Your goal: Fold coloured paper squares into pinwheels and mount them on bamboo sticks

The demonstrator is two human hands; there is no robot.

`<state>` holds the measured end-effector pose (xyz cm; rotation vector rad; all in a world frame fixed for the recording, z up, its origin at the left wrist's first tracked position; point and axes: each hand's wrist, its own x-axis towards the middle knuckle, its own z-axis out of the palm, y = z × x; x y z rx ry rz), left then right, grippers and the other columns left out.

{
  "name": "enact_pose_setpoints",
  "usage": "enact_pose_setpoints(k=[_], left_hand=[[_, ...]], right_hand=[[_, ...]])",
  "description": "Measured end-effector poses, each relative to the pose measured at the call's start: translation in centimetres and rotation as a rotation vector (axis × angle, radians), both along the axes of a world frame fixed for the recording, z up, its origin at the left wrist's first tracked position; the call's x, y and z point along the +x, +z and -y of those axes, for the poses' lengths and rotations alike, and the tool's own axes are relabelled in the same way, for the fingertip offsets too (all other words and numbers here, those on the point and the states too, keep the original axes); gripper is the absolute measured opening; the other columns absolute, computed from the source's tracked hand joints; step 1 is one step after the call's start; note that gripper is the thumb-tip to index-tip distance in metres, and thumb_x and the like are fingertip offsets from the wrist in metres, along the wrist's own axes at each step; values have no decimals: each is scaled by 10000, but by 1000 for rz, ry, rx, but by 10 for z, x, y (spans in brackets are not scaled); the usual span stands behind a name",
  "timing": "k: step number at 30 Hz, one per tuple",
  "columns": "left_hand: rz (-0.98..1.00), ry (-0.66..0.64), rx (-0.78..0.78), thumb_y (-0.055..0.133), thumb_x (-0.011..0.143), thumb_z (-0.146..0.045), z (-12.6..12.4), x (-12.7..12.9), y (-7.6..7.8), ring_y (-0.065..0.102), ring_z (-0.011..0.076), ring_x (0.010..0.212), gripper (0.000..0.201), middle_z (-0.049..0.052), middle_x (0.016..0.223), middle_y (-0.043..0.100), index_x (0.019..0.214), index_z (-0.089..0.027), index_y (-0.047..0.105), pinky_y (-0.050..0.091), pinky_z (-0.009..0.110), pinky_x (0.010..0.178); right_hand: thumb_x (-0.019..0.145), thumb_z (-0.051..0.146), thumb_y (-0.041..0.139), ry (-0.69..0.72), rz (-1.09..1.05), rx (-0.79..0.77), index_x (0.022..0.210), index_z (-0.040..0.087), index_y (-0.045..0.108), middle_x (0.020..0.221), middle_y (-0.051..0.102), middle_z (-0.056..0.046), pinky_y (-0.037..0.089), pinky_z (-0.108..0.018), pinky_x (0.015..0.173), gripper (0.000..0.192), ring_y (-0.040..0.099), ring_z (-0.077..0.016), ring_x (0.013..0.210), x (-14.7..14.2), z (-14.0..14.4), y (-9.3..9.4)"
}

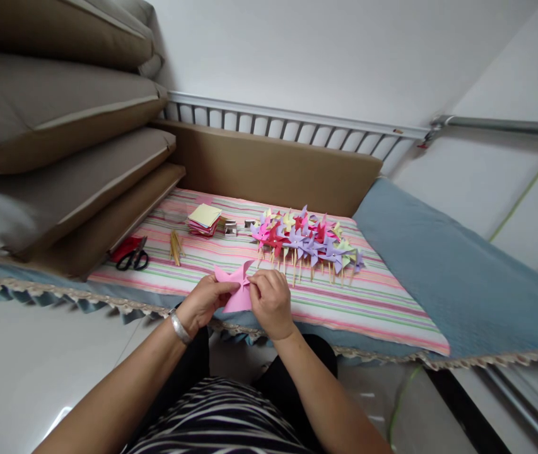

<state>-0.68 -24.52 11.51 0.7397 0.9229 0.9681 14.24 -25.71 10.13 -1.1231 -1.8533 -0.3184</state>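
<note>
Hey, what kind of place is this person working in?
Probably a bedroom at home: a bed with a striped sheet serves as craft table, cushions stacked beside it, paper pinwheels laid out.

- Paper piece (235, 287) between the hands: pink.
- Pinwheels (304, 239): purple, red, magenta, yellow and pale green.
- Cloth (368, 296) across the bed: pink, green and white stripes.
- Blanket (448, 265) at the bed's right edge: blue.
- Scissors (132, 257): black handles.
- Paper stack (204, 219): yellow top sheet.
- Cushions (60, 113): grey and tan.

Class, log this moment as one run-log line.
left hand: holds pink paper pinwheel | right hand: pinches it | behind: finished pinwheels
</note>
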Motion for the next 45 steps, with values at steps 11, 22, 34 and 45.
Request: enact_pose_setpoints(k=[11, 22, 34, 45], left_hand=[[-108, -19, 38, 751, 497, -209, -7, -8, -6, 514, 113, 506, 238, 22, 580, 629, 684, -97, 657, 362, 241, 533], [-201, -51, 104, 707, 522, -188, -3, -1, -10, 473, 96, 473, 229, -6, 555, 599, 727, -100, 657, 315, 224, 495], [-136, -29, 98, 750, 523, -201, -3, 3, -13, 573, 136, 563, 242, 39, 636, 669, 736, -104, 687, 409, 251, 585], [20, 48, 40, 769, 531, -197, -5, -4, -10, 564, 118, 487, 158, 42, 556, 673, 623, -102, 682, 416, 228, 532]], right_hand=[[745, 237, 591, 202, -653, -614, 1029, 194, 620, 1009, 642, -81, 466, -352, 792, 289, 593, -205, 915, 9, 5, 12], [539, 289, 755, 345, -1100, -1204, 670, 146, 623, 576, 592, 31, 388, -245, 566, 235, 529, -107, 531, 0, -4, 14], [520, 201, 719, 369, -1234, -1059, 1288, 210, 408, 640, 592, 58, 430, -260, 589, 829, 577, -140, 586, -6, -4, 2], [712, 253, 616, 264, -883, -789, 1342, 208, 355, 749, 626, 8, 478, -283, 627, 683, 584, -141, 644, -7, -2, 0]])
